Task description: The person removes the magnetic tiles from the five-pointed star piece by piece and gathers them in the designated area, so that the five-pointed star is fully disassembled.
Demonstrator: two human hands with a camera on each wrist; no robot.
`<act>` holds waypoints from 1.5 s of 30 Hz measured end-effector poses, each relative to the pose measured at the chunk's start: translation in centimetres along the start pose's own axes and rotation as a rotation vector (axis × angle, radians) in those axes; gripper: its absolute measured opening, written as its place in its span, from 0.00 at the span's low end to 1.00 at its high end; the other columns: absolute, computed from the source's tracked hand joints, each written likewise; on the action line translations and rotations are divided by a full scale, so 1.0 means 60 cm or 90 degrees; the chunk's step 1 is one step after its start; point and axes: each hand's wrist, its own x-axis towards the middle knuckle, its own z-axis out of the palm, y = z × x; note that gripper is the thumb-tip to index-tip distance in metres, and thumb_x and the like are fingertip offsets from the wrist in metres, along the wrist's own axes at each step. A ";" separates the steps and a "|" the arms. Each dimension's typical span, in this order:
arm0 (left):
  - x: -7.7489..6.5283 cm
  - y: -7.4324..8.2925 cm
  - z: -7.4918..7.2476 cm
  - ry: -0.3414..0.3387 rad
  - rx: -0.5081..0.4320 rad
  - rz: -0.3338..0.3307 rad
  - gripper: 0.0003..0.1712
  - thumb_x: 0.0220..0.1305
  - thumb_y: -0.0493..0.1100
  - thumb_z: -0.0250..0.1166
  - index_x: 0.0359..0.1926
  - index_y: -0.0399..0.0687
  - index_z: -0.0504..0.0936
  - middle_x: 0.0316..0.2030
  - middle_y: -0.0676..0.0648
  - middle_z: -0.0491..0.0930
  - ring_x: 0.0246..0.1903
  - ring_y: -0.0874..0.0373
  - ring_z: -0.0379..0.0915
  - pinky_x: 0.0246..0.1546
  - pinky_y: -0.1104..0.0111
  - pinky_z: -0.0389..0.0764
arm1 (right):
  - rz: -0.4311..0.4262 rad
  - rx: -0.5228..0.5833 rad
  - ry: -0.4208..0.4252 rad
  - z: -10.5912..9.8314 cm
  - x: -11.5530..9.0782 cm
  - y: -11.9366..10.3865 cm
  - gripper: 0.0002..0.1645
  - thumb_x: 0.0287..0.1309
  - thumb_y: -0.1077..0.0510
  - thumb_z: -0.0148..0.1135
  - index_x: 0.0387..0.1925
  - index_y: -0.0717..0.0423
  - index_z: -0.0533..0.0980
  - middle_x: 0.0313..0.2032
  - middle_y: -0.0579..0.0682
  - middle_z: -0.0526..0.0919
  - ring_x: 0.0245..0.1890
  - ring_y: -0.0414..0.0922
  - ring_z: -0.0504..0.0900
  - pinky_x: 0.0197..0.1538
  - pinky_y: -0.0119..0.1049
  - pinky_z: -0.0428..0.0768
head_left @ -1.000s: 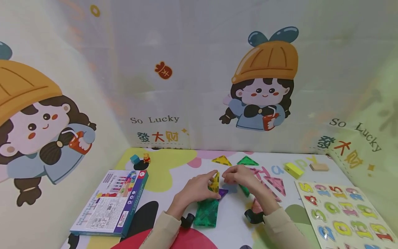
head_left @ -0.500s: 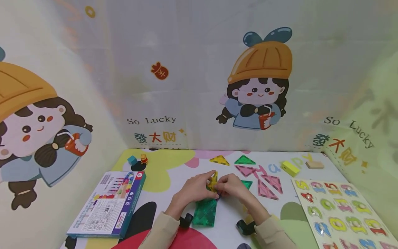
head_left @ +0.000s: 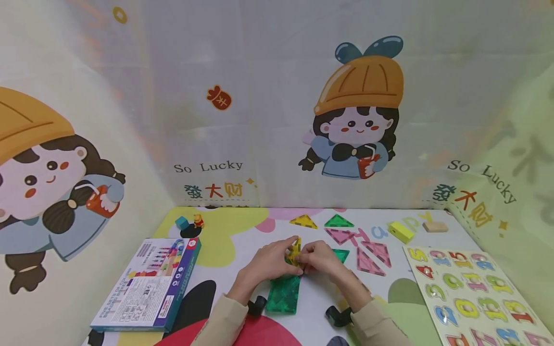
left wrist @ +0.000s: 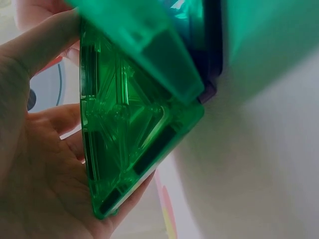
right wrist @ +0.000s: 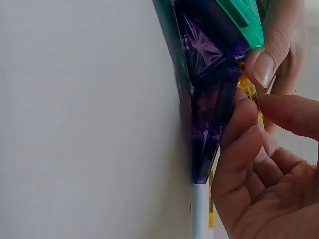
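Translucent magnetic tiles stand joined in a small build at the table's centre. My left hand holds this build from the left, its thumb and fingers spread around an upright yellow tile. In the left wrist view, a green triangular tile stands against that palm. My right hand pinches the yellow tile's edge between thumb and forefinger. A purple tile stands beside those fingertips in the right wrist view. In front of the build lies a green rectangular tile piece. Hands partly hide the joints.
Loose triangular tiles lie behind and to the right: yellow, green, and pink. A number board fills the right side. A boxed set lies left. Small blocks and a bear figurine stand farther back.
My right hand has moved left and down to the build and now pinches the yellow tile. The left hand keeps its hold. The head view has shifted slightly.
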 end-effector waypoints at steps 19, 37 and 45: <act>0.003 -0.009 0.002 -0.014 -0.029 0.001 0.53 0.49 0.69 0.73 0.74 0.65 0.62 0.61 0.51 0.77 0.59 0.54 0.73 0.57 0.49 0.78 | 0.011 0.048 -0.017 -0.002 0.005 0.000 0.13 0.60 0.57 0.64 0.27 0.64 0.81 0.17 0.47 0.80 0.17 0.41 0.79 0.27 0.31 0.80; 0.002 -0.011 0.001 -0.012 -0.038 0.007 0.54 0.48 0.69 0.73 0.74 0.66 0.62 0.67 0.52 0.73 0.64 0.53 0.70 0.59 0.47 0.77 | 0.013 0.063 -0.051 -0.007 0.005 -0.004 0.11 0.61 0.56 0.59 0.33 0.63 0.76 0.21 0.49 0.82 0.18 0.41 0.80 0.27 0.31 0.81; 0.002 -0.011 0.002 -0.016 -0.043 -0.005 0.53 0.49 0.67 0.74 0.74 0.65 0.62 0.58 0.52 0.79 0.57 0.56 0.74 0.56 0.49 0.79 | 0.035 0.080 -0.013 -0.029 0.004 -0.004 0.08 0.59 0.58 0.56 0.35 0.61 0.73 0.23 0.50 0.79 0.19 0.42 0.78 0.27 0.32 0.81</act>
